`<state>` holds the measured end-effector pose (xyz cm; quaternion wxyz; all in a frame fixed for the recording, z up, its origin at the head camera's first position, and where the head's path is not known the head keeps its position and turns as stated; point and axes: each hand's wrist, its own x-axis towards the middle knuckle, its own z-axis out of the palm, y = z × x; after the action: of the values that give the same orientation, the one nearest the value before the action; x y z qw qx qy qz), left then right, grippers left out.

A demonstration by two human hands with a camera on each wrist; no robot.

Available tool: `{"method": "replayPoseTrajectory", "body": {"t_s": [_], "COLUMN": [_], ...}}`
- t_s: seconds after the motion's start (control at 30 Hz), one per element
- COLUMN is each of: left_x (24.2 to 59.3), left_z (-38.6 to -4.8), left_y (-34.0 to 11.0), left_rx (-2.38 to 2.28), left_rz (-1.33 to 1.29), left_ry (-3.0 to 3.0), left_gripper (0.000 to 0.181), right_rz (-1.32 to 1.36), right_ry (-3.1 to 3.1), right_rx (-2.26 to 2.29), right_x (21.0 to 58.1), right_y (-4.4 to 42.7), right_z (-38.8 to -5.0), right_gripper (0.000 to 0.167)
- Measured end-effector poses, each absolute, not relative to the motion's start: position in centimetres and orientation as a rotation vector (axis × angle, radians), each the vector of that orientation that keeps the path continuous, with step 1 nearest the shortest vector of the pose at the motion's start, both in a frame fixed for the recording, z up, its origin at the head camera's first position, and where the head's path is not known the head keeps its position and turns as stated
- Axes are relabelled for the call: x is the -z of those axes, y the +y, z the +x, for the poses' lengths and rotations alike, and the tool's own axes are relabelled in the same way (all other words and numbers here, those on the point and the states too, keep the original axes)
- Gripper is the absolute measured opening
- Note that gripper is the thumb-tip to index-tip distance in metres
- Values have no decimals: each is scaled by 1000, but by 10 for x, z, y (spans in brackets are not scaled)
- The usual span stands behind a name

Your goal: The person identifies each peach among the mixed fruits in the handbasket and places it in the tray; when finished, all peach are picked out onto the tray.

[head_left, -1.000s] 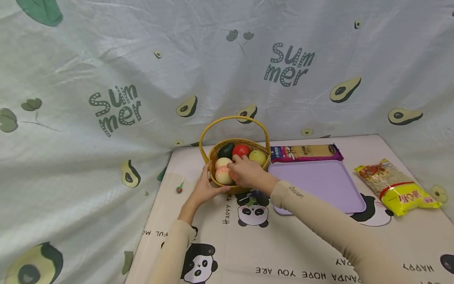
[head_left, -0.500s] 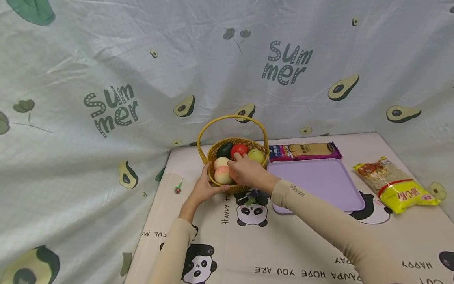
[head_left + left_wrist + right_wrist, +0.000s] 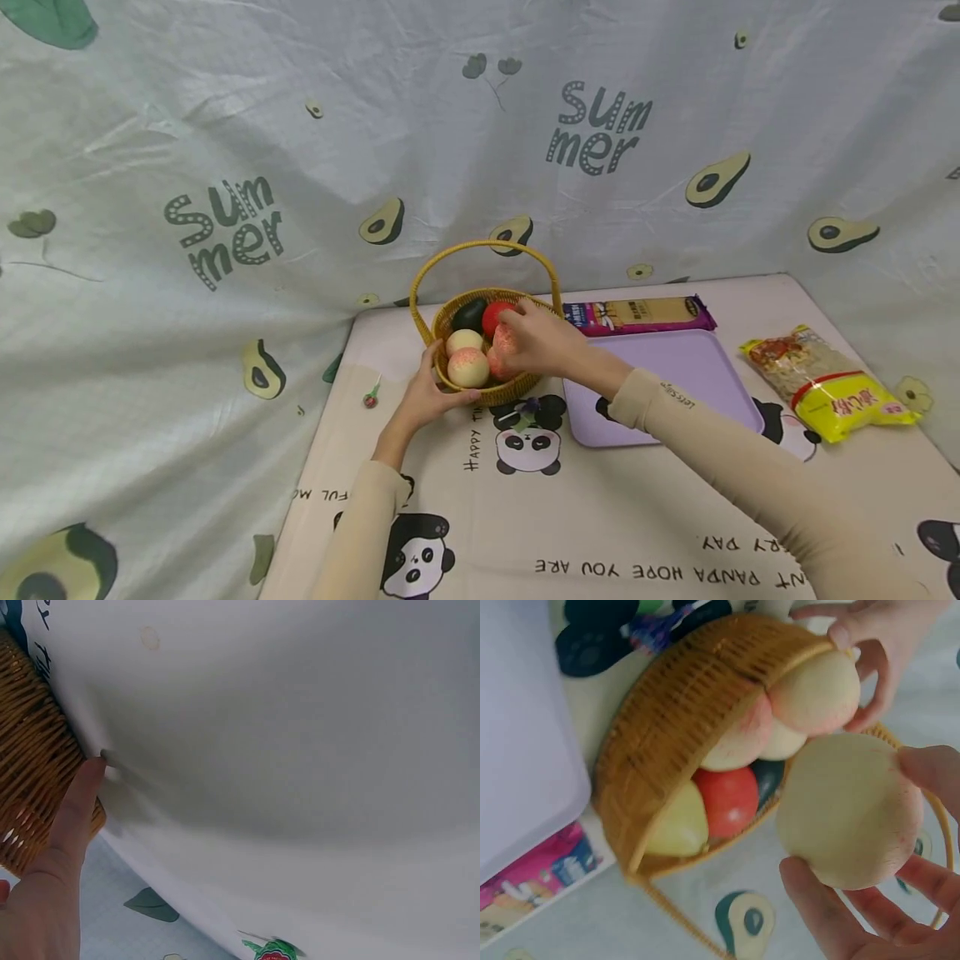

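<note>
A yellow wicker basket (image 3: 517,390) with a tall handle holds several fruits. My left hand (image 3: 429,398) grips its left side at the rim, thumb along the front; in the left wrist view a finger lies along the wicker wall (image 3: 37,742). Above the basket's right part, my right hand (image 3: 543,340) pinches a pale, pink-blushed peach (image 3: 847,814) between thumb and fingers. Below it in the basket lie more peaches (image 3: 468,368), a red tomato (image 3: 727,801), a dark green avocado (image 3: 469,316) and a yellow-green pear-like fruit (image 3: 679,823), which my right hand hides in the head view.
Right of the basket lies a lilac tray (image 3: 675,375), with a purple noodle packet (image 3: 641,314) behind it. A yellow food bag (image 3: 828,387) is farther right. A small lollipop (image 3: 371,395) lies left, and a small purple flower-like item (image 3: 529,407) in front.
My right hand has lifted a peach up from among the fruits and shifted slightly right. The left hand stays on the basket. The head view has tilted and shifted a little.
</note>
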<state>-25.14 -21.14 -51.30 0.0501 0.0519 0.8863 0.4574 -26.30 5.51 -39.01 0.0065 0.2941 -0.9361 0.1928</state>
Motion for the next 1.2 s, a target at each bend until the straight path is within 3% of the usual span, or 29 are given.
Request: {"method": "replayPoseTrajectory", "body": {"t_s": [0.27,0.63,1.2], "left_x": [514,513,513], "left_z": [-252,-253,-252], "left_y": [-211,-210,-211], "left_rx": [-1402,-1402,-1406], "left_rz": [165,148,144], "left_ry": [2698,2689,2682], "left_gripper": [122,124,126], "right_rz": [729,601,576], "right_ry": [-2936,-2990,-3097], "right_rx": [-806,-814,-869], "right_x": [383,416,480], "right_y": [105,158,164], "right_z": [-259,-244,-213], "right_gripper": [62,58,58]}}
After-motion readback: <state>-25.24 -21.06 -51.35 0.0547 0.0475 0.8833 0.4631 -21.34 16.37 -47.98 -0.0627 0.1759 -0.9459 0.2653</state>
